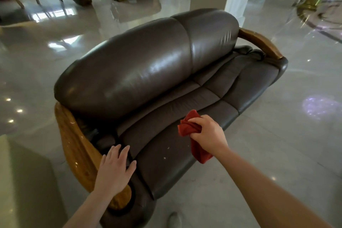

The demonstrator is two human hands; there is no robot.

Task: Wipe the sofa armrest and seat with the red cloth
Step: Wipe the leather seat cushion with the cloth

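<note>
Low in the frame, the right hand (207,133) grips the bunched red cloth (192,135) on the brown sofa seat (166,144), mid-wipe, while the left hand (116,170) rests flat and spread by the wooden armrest (77,146); pale specks beside the cloth likely need the next stroke.

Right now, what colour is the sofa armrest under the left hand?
Glossy golden-brown wood, seen in the head view: the armrest beside the left hand.
</note>
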